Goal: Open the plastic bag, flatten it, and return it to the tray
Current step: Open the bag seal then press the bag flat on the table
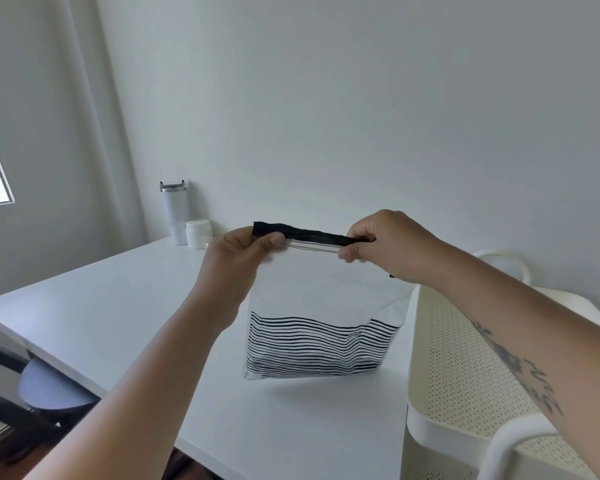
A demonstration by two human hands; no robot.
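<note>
Above a white table [125, 306], beside a cream perforated tray [465, 358]: plastic bag [319, 306] with black wavy stripes, held upright by its black zip strip. Left hand [243, 247] and right hand [381, 244] raised level, each pinching one end between thumb and fingers. Small round mark at bag's lower corner, unreadable. Script tattoo on right forearm, illegible.

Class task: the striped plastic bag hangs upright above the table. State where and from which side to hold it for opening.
Grip the plastic bag at its black top strip, pinching near each end from above with left hand and right hand; the zip seal runs just under it.
</note>
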